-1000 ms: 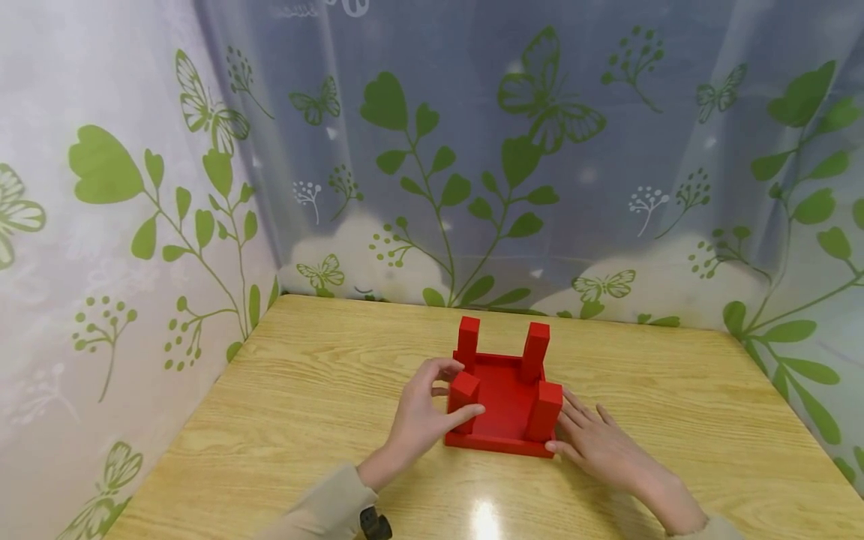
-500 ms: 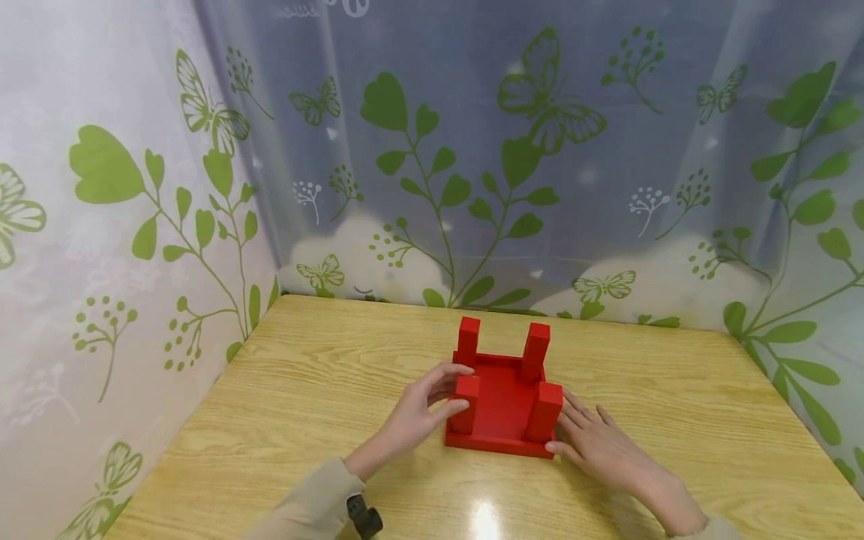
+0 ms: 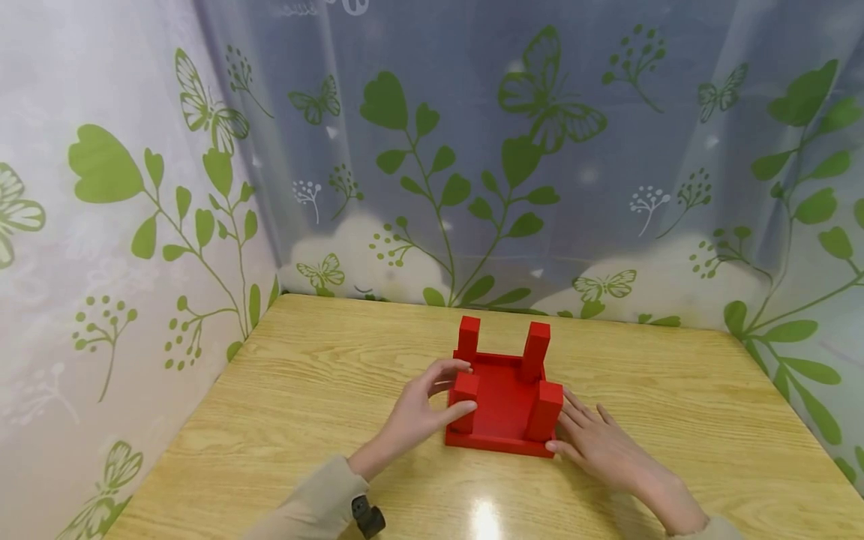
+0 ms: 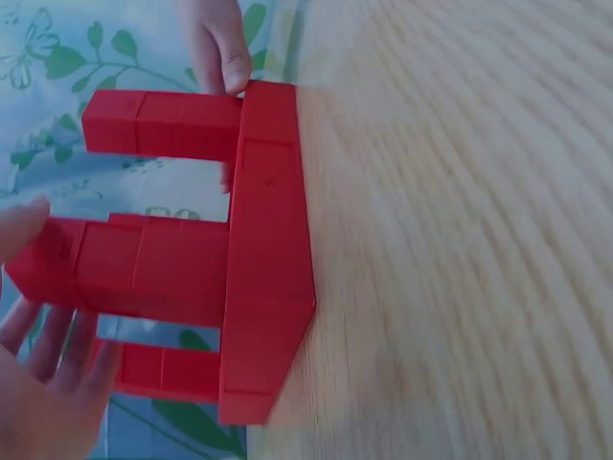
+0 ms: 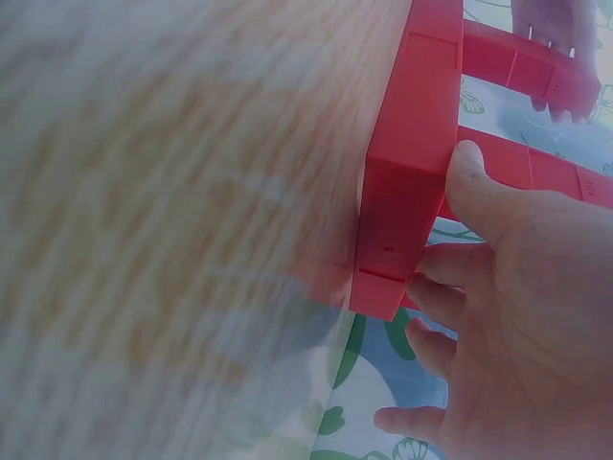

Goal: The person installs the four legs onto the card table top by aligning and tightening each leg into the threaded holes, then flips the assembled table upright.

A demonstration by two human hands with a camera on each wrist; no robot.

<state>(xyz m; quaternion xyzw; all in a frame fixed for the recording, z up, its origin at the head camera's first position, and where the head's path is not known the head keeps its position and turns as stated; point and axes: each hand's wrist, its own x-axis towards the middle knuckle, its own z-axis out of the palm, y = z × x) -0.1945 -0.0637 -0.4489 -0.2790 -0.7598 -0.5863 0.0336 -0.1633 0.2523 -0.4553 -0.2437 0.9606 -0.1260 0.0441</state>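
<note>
A small red table-like piece lies with its flat, rimmed base on the wooden table and its square legs pointing up. My left hand is round the near-left leg, thumb on the near side and fingers behind it. In the left wrist view the thumb touches that leg close to its free end. My right hand rests against the base's right side by the near-right leg, its fingers fairly straight. In the right wrist view the thumb lies on the base's edge.
The wooden table extends around the red piece. At its back and left hang curtains printed with green leaves and butterflies. Two more red legs stand at the base's far corners. A dark wristband sits at the left sleeve.
My left hand has shifted slightly left, its thumb drawing back across the near-left leg. That leg's top has turned a little and looks squarer. The right hand and base have stayed put.
</note>
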